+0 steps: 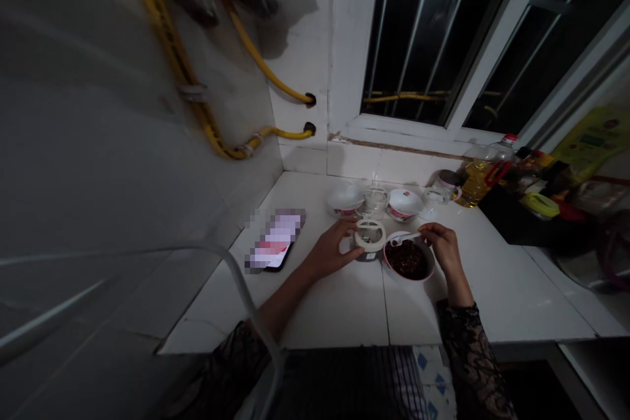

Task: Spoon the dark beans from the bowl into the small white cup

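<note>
My left hand (pixel 338 248) is closed around the side of a small jar (pixel 370 240) with a white rim, which stands on the white tiled counter. Between thumb and fingers, my right hand (pixel 441 243) pinches the handle of a small white spoon (pixel 406 237). The spoon's bowl hangs over the near edge of the jar and a bowl (pixel 408 261) of dark reddish-brown sauce or paste; what the spoon carries is too small to tell. The jar and the sauce bowl stand side by side.
Behind are two white bowls with red patterns (pixel 404 204) and a clear glass jar (pixel 375 200). A phone (pixel 278 239) lies at the left. Toward the right stand an oil bottle (pixel 480 177) and a dark box (pixel 512 213) of condiments. Yellow pipes (pixel 197 98) run along the wall.
</note>
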`<state>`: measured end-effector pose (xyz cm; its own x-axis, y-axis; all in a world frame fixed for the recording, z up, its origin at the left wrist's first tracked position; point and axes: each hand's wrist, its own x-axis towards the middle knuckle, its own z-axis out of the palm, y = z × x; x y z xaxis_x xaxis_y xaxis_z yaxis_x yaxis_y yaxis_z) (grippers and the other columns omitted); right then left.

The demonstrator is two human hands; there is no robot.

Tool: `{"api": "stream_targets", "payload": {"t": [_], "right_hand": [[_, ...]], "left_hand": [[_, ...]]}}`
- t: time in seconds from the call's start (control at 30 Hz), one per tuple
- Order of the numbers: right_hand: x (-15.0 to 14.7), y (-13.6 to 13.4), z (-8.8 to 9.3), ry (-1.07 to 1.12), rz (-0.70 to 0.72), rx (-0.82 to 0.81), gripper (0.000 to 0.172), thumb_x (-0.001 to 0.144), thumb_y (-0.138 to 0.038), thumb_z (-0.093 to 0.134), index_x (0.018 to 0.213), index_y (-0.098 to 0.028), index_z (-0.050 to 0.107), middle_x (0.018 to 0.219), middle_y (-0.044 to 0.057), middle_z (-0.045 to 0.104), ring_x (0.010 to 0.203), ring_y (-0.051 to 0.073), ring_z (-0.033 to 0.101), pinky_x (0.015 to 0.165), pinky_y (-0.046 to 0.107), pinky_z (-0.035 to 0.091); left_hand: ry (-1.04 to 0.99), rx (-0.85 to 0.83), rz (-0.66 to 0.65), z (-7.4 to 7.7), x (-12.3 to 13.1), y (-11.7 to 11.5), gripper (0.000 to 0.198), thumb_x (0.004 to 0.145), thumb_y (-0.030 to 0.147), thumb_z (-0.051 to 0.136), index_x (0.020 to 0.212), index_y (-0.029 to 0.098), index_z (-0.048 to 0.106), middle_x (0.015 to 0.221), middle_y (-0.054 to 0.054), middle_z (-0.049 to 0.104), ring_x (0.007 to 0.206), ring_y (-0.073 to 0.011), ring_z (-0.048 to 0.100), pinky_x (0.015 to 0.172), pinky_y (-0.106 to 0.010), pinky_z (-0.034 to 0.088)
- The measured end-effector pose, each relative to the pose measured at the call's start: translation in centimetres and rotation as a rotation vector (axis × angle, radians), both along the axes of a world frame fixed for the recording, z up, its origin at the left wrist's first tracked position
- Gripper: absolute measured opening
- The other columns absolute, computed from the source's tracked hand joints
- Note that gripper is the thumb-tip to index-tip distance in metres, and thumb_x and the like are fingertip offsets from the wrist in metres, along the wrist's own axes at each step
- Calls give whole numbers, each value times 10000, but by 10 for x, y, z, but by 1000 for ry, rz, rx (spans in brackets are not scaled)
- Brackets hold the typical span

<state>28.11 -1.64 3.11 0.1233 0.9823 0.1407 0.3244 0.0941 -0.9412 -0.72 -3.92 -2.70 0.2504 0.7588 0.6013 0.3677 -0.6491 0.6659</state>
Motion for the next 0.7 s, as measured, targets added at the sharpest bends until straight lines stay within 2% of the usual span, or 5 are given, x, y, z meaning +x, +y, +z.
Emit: {"api": "stream_targets", "payload": {"t": [0.13, 0.27, 0.5, 0.6, 0.7], "right_hand": [[4, 0, 2, 61, -14, -36, 202, 547, -417, 632, 615, -227, 641, 492, 9, 584, 526, 169, 479, 559, 318, 378], [4, -1, 5, 76, -12, -13, 191, 571, -402, 630, 631, -223, 652, 503, 16, 590, 528, 166, 472, 551, 321, 374], [-24, -8, 21, 78, 10, 201, 228, 716, -431, 634, 763, -211, 675, 601, 25, 642, 573, 171, 511, 611, 324, 435], [-42, -17, 24, -146, 66, 380, 236, 848, -432, 573, 837, -230, 694, 710, 47, 693, 697, 214, 592, 742, 373, 478], [-51, -24, 22, -404, 237, 546, 234, 904, -384, 539, 837, -246, 716, 798, 72, 729, 814, 248, 632, 866, 424, 467]], "left_hand": [[-8, 4, -6, 0, 1, 0, 310, 829, 280, 718, 1101, 236, 576, 1330, -113, 620, 1259, -261, 617, 898, -403, 614], [-17, -2, -4, 1, 1, 0, 312, 822, 266, 717, 1099, 236, 578, 1329, -115, 621, 1257, -263, 621, 906, -406, 611], [-16, -1, -10, 1, 0, 0, 313, 825, 270, 723, 1102, 233, 582, 1319, -126, 629, 1264, -267, 617, 907, -403, 610], [-17, -5, 4, 1, 1, 0, 326, 812, 269, 738, 1098, 231, 587, 1314, -129, 635, 1257, -274, 622, 920, -411, 607], [-13, -2, -8, 1, 1, 0, 341, 813, 269, 736, 1118, 235, 585, 1315, -124, 634, 1256, -274, 623, 923, -416, 606]]}}
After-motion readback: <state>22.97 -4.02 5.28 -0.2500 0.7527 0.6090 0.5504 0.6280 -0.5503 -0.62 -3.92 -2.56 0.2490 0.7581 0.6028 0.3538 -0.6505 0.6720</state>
